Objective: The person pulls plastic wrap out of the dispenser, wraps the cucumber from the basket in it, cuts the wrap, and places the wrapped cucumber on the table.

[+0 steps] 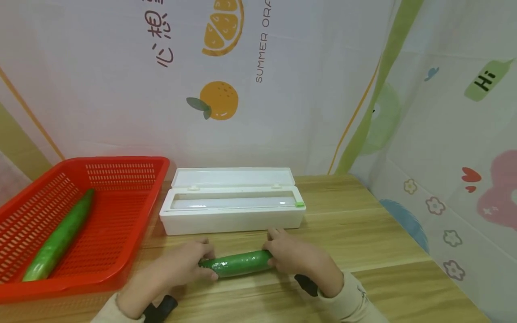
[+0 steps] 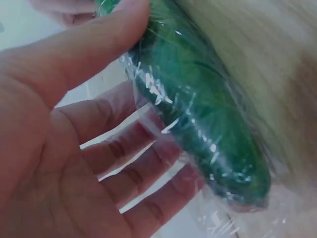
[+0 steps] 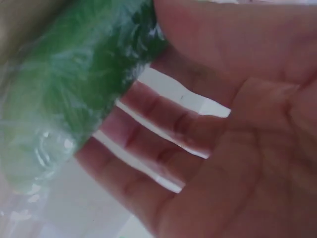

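A green cucumber (image 1: pixel 241 264) in clear plastic film lies across the wooden table, in front of a white cling film box (image 1: pixel 234 220). My left hand (image 1: pixel 183 263) grips its left end; in the left wrist view the thumb lies on the cucumber (image 2: pixel 198 109) with the fingers (image 2: pixel 143 191) behind it, and loose film sticks out past the tip. At the right end my right hand (image 1: pixel 294 253) holds the cucumber between thumb and fingers. The right wrist view shows crinkled film over that end of the cucumber (image 3: pixel 74 84).
To the left stands a red basket (image 1: pixel 139 237) with another cucumber (image 1: pixel 60 237) in it. The box's lid (image 1: pixel 234 177) is raised at the back, and a green slider (image 1: pixel 299 204) sits at its right end. A printed cloth (image 1: pixel 303 112) hangs behind the table.
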Demonstrator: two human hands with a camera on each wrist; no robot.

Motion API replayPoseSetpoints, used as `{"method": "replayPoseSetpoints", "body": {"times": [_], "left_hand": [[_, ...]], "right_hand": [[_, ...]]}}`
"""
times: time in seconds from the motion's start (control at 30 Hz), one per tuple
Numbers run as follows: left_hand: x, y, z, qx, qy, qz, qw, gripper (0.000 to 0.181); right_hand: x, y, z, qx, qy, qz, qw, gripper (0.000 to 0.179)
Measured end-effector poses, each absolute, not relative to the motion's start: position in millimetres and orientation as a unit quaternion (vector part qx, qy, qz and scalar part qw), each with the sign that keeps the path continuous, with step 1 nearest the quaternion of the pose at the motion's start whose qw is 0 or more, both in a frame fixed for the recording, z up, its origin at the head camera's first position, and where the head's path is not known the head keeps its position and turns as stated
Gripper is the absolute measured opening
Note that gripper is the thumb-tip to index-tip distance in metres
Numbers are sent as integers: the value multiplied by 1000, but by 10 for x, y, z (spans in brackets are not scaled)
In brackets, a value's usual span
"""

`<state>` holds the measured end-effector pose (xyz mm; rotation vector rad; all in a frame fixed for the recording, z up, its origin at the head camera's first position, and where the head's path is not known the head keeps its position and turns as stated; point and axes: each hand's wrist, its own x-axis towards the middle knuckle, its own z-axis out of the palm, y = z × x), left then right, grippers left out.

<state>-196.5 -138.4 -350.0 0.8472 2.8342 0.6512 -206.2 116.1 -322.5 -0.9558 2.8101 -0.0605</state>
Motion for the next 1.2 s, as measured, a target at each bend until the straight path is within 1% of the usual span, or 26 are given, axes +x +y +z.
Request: {"method": "replayPoseSetpoints", "body": {"times": [0.13, 0.23, 0.43, 0.7, 0.87, 0.97, 1.03, 1.1, 1.2], "left_hand": [[-1980, -1417, -3495, 284, 931, 220, 64, 31], [-1987, -1429, -3484, 281, 930, 228, 64, 32], [-2015, -1437, -3467, 281, 924, 255, 54, 21], [-2023, -1438, -3492, 274, 928, 251, 37, 16], [-2012, -1416, -3490, 272, 934, 231, 3, 9], [-2007, -1399, -3492, 304, 927, 217, -35, 13], [-2006, -1384, -3490, 315, 924, 213, -48, 18], [-2005, -1375, -3486, 315, 925, 208, -49, 20], [-1996, -1362, -3477, 286, 935, 206, -32, 22]], "right_hand": [[-2052, 1148, -3216, -322, 942, -23, 90, 25], [-2061, 1146, -3222, -328, 941, -29, 79, 28], [-2088, 1164, -3237, -335, 939, -51, 66, 28], [-2098, 1152, -3247, -312, 944, -64, 86, 33], [-2125, 1160, -3262, -303, 945, -77, 95, 29], [-2132, 1171, -3257, -303, 945, -84, 94, 27], [-2140, 1182, -3255, -302, 945, -89, 94, 25], [-2157, 1192, -3261, -303, 943, -100, 92, 25], [-2194, 1212, -3281, -312, 940, -107, 87, 24]]}}
